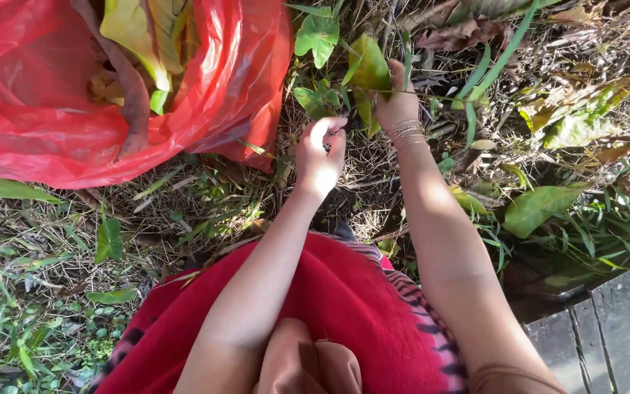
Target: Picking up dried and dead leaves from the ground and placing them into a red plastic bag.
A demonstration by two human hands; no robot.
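Beside the red plastic bag [30, 109] on the grassy ground [30, 292], the right hand [397, 102] has its grip clenched on a yellow-green leaf [370, 69]; the left hand [320, 153] hovers near, fingers curled, holding nothing visible.

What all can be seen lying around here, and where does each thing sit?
plastic bag: one, red, upper left on the ground, open, with leaves inside
leaves in the bag: several, yellow-green and brown, at the bag's mouth
green leaf: one, yellow-green, top centre, at the right hand's fingers
broad leaf: one, green, on the ground at right
dry grass and stems: many, straw-coloured, across the ground
green grass blades: many, lower left
grey planks: a few, bottom right corner
red cloth: one, with a striped edge, over the person's lap
bangles: several thin ones, on the right wrist
left hand: fingers curled, centre
right hand: reaching into the leaves
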